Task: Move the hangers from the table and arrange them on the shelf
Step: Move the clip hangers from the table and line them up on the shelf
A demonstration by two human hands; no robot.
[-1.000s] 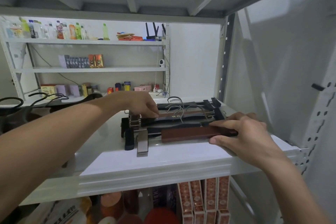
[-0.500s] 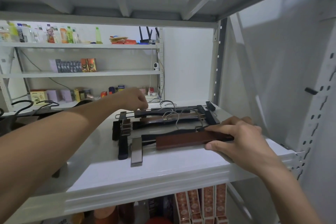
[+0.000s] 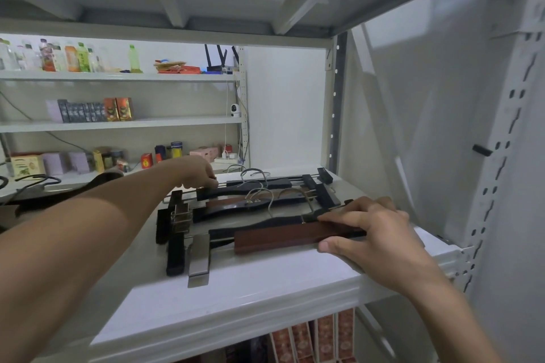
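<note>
The arranging step is in hand: the front hanger (image 3: 295, 235) is pinched by the right hand (image 3: 374, 233) at the shelf (image 3: 265, 298) front edge, the rear hanger (image 3: 256, 184) rod is pinched by the left hand (image 3: 198, 174), and squaring is judged next.

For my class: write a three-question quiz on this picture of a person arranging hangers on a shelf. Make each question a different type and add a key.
1. True or false: the right hand holds the near reddish-brown hanger at its right end.
2. Multiple choice: the left hand is at
A. the silver clip at the front
B. the left end of the rear black hanger
C. the shelf's front edge
3. Fill the gap: the hangers lie flat in a row on the white ____.

Key: 1 true; 2 B; 3 shelf
</note>
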